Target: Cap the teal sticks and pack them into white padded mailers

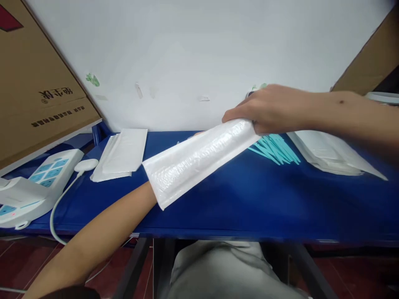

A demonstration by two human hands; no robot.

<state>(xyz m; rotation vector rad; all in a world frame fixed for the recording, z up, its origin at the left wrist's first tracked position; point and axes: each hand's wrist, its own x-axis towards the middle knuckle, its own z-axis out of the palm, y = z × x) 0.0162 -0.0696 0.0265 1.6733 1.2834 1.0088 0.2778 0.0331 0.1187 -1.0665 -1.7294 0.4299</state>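
Note:
My right hand (264, 109) grips a white bubble mailer (202, 160) at its upper right end, fingers closed over the edge. The mailer slants down to the left above the blue table. My left forearm reaches in beneath it, and most of my left hand (198, 133) is hidden behind the mailer. Only a sliver of skin shows over its upper edge, so its fingers cannot be made out. Close below my right hand lies a bunch of thin teal strips (277, 149).
White flat mailers (124, 151) lie stacked at the left, and more white packets (327, 151) at the right. A white power strip (59, 166) with a cable and round white plug stands at the left edge. Cardboard (40, 83) flanks the white wall. The blue table (249, 199) ends near my lap.

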